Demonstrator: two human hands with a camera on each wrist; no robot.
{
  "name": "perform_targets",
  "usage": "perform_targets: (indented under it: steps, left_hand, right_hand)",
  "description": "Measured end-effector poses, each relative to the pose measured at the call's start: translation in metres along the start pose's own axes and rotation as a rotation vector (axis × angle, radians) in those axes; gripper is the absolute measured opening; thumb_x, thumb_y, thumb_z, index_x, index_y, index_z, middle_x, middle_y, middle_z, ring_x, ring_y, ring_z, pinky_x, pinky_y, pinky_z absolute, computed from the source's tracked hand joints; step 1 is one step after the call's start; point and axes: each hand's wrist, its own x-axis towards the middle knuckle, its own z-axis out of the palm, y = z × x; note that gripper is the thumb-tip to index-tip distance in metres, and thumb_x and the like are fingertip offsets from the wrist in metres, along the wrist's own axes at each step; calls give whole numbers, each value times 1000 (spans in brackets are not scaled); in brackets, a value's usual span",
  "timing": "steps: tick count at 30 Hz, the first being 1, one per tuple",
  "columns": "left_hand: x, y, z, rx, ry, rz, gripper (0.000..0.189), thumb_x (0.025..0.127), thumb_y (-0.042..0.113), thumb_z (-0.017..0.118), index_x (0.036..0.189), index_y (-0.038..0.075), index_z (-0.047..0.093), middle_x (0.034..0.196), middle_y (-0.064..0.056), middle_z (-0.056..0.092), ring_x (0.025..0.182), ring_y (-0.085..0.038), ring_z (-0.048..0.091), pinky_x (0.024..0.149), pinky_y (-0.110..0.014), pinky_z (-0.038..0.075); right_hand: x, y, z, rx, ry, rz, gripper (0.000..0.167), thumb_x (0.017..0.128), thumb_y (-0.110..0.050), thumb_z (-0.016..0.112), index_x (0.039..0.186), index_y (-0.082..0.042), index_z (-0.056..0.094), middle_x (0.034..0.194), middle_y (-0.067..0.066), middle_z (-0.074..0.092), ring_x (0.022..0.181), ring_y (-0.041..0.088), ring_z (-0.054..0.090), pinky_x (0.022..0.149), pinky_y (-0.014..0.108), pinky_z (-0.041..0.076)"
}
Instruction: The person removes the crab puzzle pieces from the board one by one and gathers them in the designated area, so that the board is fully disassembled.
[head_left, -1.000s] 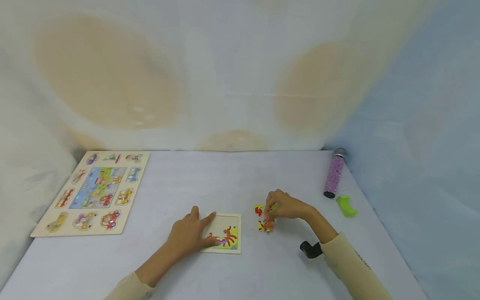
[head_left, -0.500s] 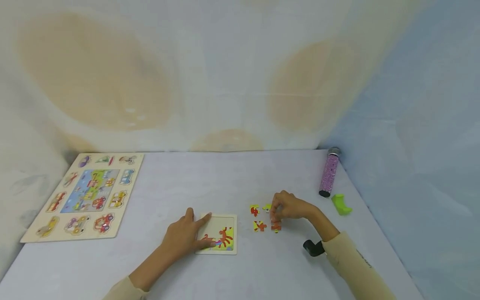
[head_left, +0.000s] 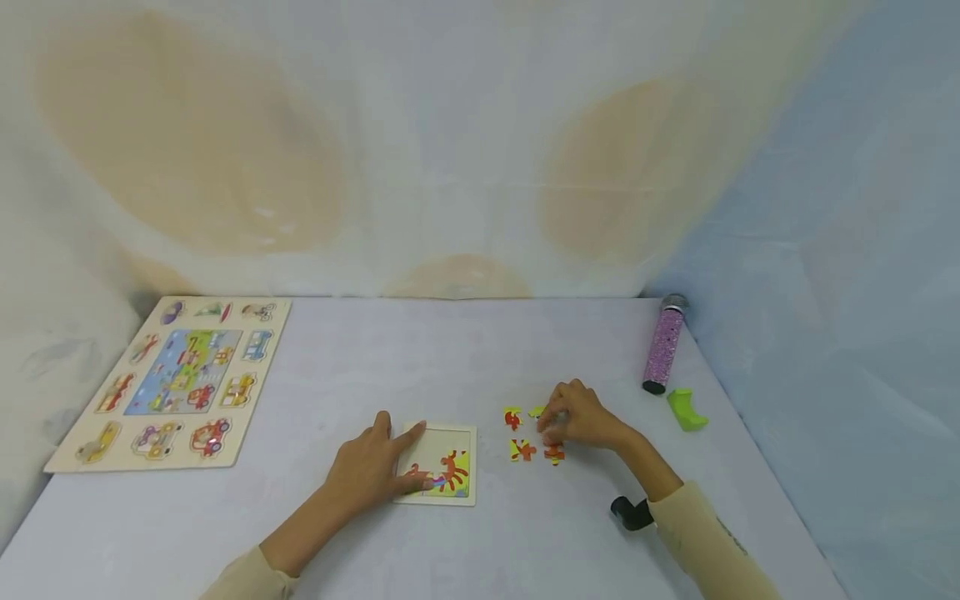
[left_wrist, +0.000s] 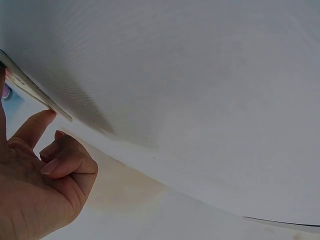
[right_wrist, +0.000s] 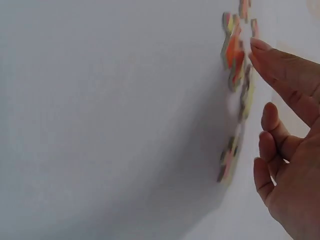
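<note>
A small square puzzle tray [head_left: 474, 467] lies on the table, its lower part filled with red and yellow picture pieces [head_left: 453, 473]. My left hand [head_left: 362, 471] rests on its left side, index finger at the top left corner and thumb across the lower pieces. In the left wrist view the index fingertip touches the tray's edge, with other fingers curled. My right hand [head_left: 583, 417] hovers over several loose jigsaw pieces [head_left: 522, 450]. Thumb and index finger are close together, and no piece shows between them in the right wrist view. The hand partly covers the pieces on the right.
A large wooden vehicle puzzle board [head_left: 243, 433] lies at the left. Toward the right edge are a glittery purple microphone [head_left: 663, 348] and a green curved piece [head_left: 686, 410]. A black object [head_left: 632, 513] shows beside the right sleeve. Cloth walls stand behind and at the sides.
The right hand has spread the loose pieces apart, moving one to the right, and has lifted slightly off it. The left hand stays on the tray. The head view has shifted slightly.
</note>
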Motion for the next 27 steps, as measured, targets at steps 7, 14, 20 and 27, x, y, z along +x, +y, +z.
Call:
perform_targets:
  steps: [7,14,20,27]
  left_hand:
    - [2,2,-3,-22,2,6,82,69,64,80,137,23,61,91,-6,38,63,-14,36,48,-26,27]
    - [1,2,-1,-10,-10,-5,82,70,65,78,138,24,61,92,-6,39,64,-15,39,49,-27,32]
    - [-1,1,0,-13,-16,-16,81,71,65,78,139,24,60,93,-7,40,65,-15,39,50,-28,35]
    - [1,5,1,48,4,9,87,68,70,77,137,18,62,97,-7,42,69,-17,43,49,-29,37]
  right_hand:
    - [9,-41,18,-21,22,-154,21,78,-19,84,98,-14,80,92,5,54,89,13,35,80,36,26]
    - [28,-76,52,-104,-30,-223,32,78,-31,83,108,-20,79,92,-1,53,90,11,35,80,31,29]
    - [33,-84,65,-65,-48,-215,30,77,-30,84,106,-21,80,92,-3,50,90,11,33,80,30,29]
    - [34,-84,71,-30,-41,-200,28,78,-28,84,105,-21,79,92,-5,48,90,10,32,81,30,27]
